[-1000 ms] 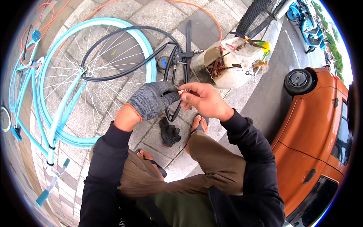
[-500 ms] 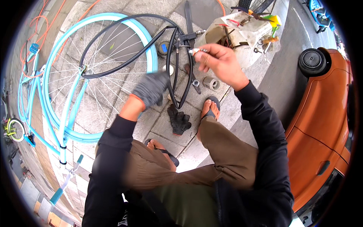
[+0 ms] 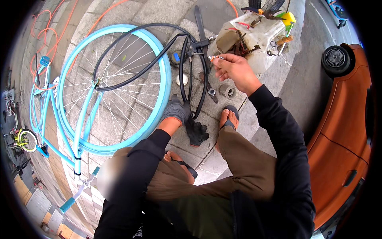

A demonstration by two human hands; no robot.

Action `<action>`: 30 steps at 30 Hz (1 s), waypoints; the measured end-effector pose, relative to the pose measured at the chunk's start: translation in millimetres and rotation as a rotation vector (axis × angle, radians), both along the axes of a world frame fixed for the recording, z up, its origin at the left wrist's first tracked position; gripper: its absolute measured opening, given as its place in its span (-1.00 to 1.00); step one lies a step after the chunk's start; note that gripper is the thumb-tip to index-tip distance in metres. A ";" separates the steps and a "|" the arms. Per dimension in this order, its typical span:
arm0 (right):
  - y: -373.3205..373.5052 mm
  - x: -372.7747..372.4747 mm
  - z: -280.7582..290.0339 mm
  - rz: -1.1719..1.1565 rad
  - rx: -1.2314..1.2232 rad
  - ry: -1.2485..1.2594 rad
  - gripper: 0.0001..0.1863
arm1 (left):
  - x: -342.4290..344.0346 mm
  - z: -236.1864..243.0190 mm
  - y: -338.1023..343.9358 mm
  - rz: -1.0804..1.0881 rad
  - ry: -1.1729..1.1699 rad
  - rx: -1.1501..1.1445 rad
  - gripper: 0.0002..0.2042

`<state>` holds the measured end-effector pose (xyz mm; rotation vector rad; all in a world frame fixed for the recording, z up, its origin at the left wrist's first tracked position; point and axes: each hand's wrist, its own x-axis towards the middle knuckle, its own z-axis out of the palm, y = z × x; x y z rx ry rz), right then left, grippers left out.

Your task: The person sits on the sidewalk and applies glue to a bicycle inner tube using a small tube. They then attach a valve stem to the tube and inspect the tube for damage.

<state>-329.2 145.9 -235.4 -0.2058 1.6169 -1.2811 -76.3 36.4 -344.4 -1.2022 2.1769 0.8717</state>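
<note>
My right hand point(image 3: 234, 71), bare, pinches a small white-and-orange item point(image 3: 213, 58), seemingly a little tube, below the pump-like black tool point(image 3: 199, 46). My left hand point(image 3: 175, 110), in a grey knit glove, is low beside the looped black inner tube point(image 3: 204, 97); its fingertips are too unclear to tell what they touch. A loose black glove point(image 3: 197, 134) lies on the paving just below it. Near the tube are a round white tin point(image 3: 182, 79), a blue-and-black round object point(image 3: 175, 58) and a grey cylinder point(image 3: 227, 92).
A light-blue bicycle point(image 3: 81, 135) lies at left, with an orange hose point(image 3: 55, 34) behind it. A cut white plastic container of tools point(image 3: 250, 44) stands upper right. An orange car point(image 3: 336, 131) is parked at right. My sandalled feet point(image 3: 229, 119) are below the tube.
My hands have separated: the right moved up and right with the small item, while the left came away from it and dropped lower beside the inner tube and loose glove.
</note>
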 end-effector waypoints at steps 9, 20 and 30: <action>6.9 -1.1 -12.3 0.041 0.016 -0.152 -0.63 | -8.4 -20.7 -22.8 0.567 0.315 0.417 -0.59; 0.2 22.1 -37.7 0.143 -0.140 -0.413 -0.46 | 46.0 106.8 -24.4 1.124 0.660 1.154 -0.68; -74.7 50.2 -19.7 0.238 -0.373 -0.387 -0.35 | 42.1 93.2 -27.9 0.889 0.726 1.159 -0.58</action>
